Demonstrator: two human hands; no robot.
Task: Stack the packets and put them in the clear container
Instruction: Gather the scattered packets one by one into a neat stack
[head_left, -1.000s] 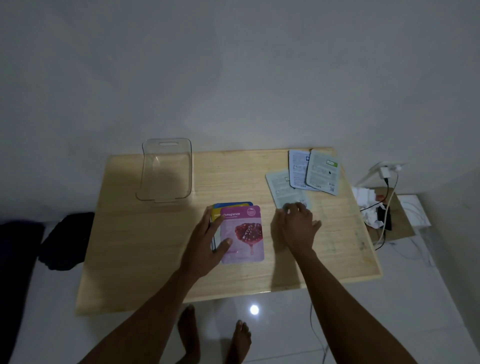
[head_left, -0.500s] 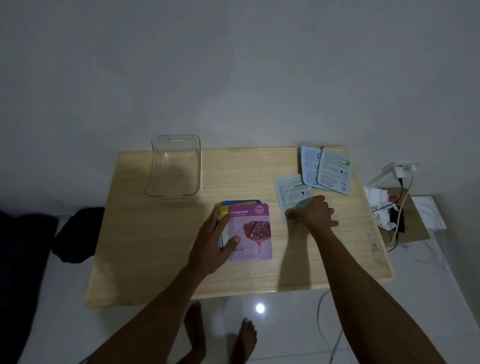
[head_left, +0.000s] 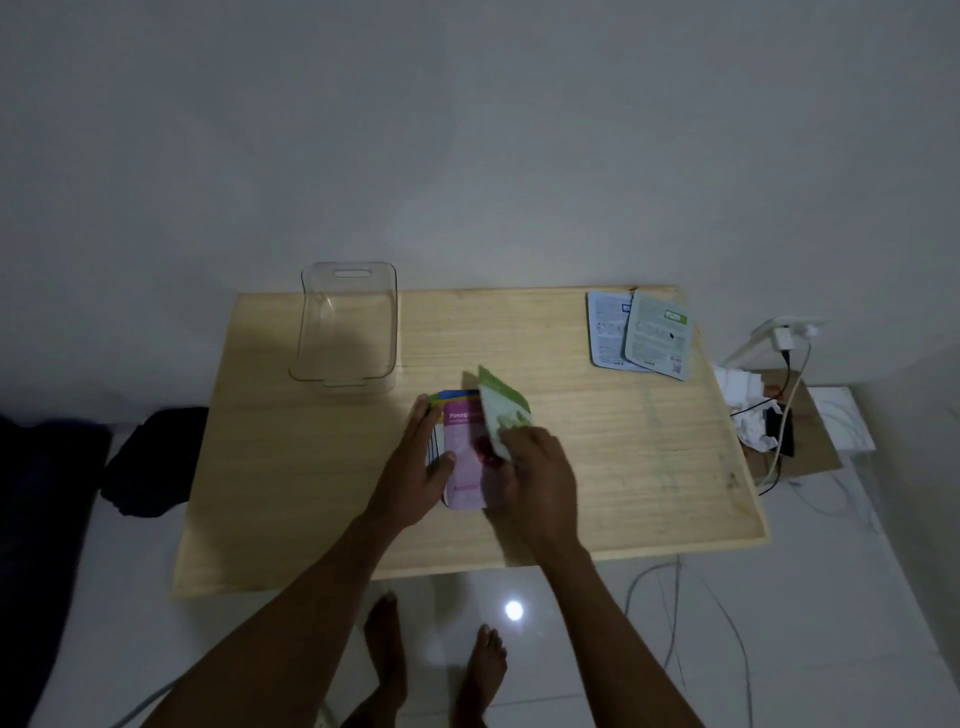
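A stack of packets (head_left: 465, 457) lies near the middle of the wooden table (head_left: 623, 467), with a pink pomegranate packet on top. My left hand (head_left: 415, 467) rests on the stack's left edge, fingers flat. My right hand (head_left: 535, 478) grips a green and white packet (head_left: 501, 410), tilted up over the right side of the stack. Two more pale packets (head_left: 641, 332) lie overlapping at the table's back right corner. The clear container (head_left: 345, 325) stands empty at the back left.
A dark cloth bundle (head_left: 150, 457) lies on the floor left of the table. Right of the table are a white charger with cables (head_left: 784, 343), crumpled paper and cardboard. My bare feet show below the table's front edge.
My right hand picked up the pale packet from the right of the stack, turned it over and carried it left above the stack. My left hand stayed on the stack.
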